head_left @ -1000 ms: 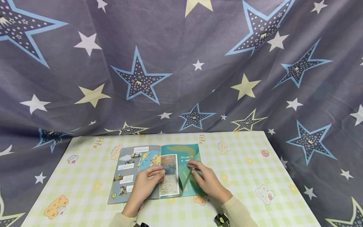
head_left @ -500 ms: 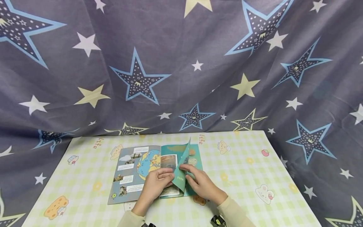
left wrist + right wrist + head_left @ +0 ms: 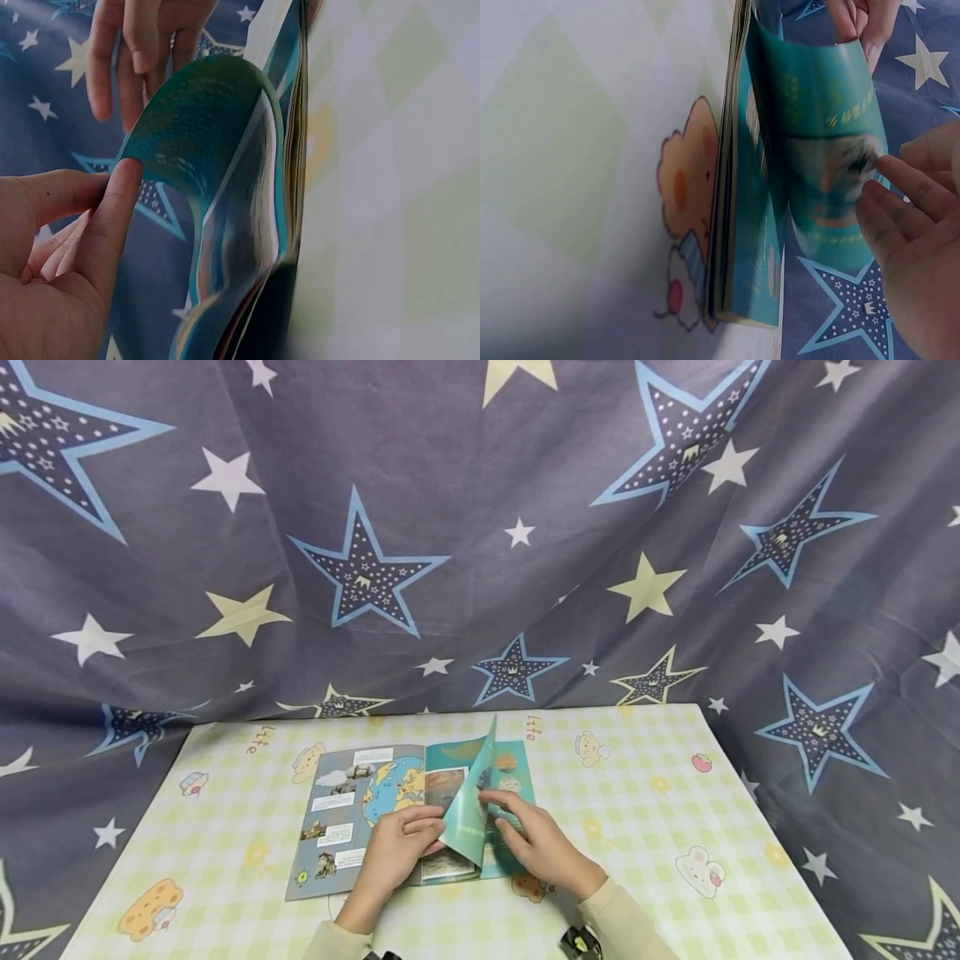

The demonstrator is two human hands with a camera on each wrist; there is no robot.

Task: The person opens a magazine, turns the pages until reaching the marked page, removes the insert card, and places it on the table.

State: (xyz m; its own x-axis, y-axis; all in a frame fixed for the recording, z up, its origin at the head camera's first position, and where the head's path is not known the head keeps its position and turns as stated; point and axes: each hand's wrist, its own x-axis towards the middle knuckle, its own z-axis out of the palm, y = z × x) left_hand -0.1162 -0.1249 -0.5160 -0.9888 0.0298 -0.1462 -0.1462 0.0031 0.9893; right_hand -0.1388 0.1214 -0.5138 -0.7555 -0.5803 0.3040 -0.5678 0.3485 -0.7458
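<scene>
My left hand pinches the page; my right hand, relaxed, touches it. I'd expect it light, easily creased: hold its edge.

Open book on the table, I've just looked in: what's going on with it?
A person has one teal page of the open book lifted, with the book lying on a checked tabletop. The left grip pinches that page by its edge. The right grip is at the page's other face, fingers loosely extended; whether they press on it is unclear. The page stands raised and curved, not yet flat on either side.
</scene>
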